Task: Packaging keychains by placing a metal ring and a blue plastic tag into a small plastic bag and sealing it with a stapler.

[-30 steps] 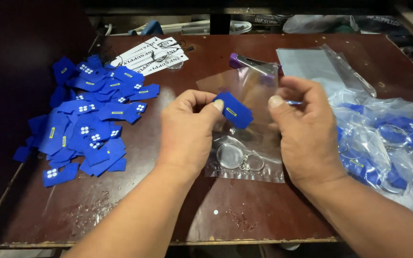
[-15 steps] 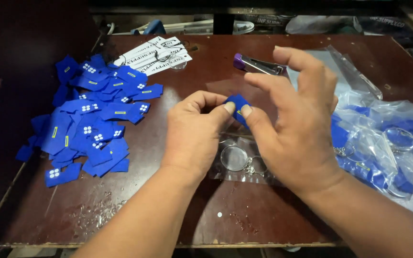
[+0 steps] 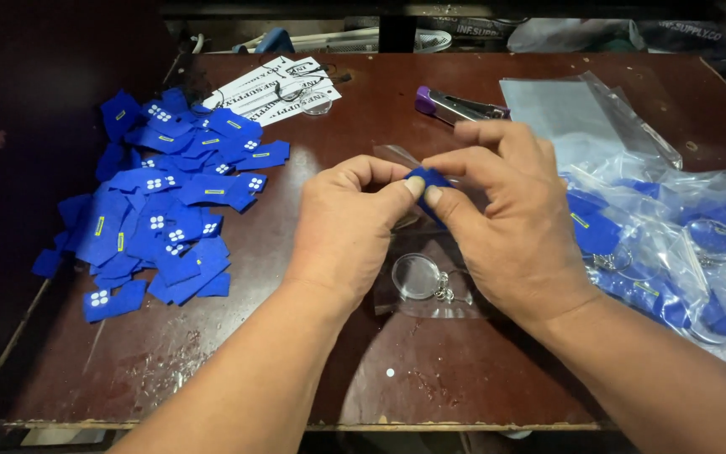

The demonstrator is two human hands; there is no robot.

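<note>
Head view shows your two hands meeting over the middle of the brown table [image 3: 464, 395]. Your left hand [image 3: 350, 231] and your right hand [image 3: 506, 223] both pinch one small blue tag [image 3: 427, 179] between thumb and finger. The tag sits right at your fingertips, held up above the table, with a clear little bag [image 3: 397, 155] just behind it. The other fingers of your right hand are spread out and up.

Under your hands lies another clear bag with a round key ring [image 3: 418, 277] inside it. On your left is a big pile of blue tags [image 3: 161, 210]. On your right is a heap of filled bags [image 3: 674, 244] with blue tags and rings in them. A purple stapler [image 3: 455, 104] and some white paper cards [image 3: 275, 84] lie at the far side.

You look to be at the step of putting one blue tag into a clear bag. I cannot tell if the tag is already partly inside. The next move likely needs a soft, steady push, with the bag's mouth held open so the tag slides in flat.
</note>
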